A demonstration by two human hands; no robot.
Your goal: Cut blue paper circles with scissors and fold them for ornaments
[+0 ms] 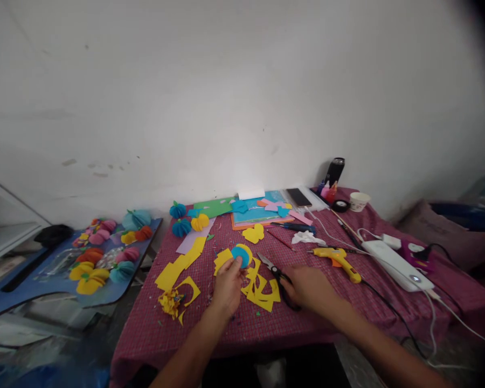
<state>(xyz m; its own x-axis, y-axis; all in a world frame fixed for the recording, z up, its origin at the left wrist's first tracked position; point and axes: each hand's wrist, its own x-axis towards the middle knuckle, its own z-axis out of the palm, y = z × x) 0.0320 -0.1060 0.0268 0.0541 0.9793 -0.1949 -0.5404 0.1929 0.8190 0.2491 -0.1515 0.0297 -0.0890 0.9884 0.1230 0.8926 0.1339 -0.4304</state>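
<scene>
On the desk (153,323) with its red checked cloth, two hands work at cut paper.

At the desk's middle lies a blue paper disc (240,255) on a yellow paper circle (247,251), with curved yellow paper offcuts (262,291) just beside it and yellow strips (178,267) to the left. A yellow glue gun (339,261), a white power strip (396,264) and its cables crowd the right side; paper flower balls (101,258) sit on a blue board well apart. The left hand (227,283) pinches the disc's edge; the right hand (307,288) is curled through the black handles of the scissors (277,275), blades pointing at the disc.
</scene>
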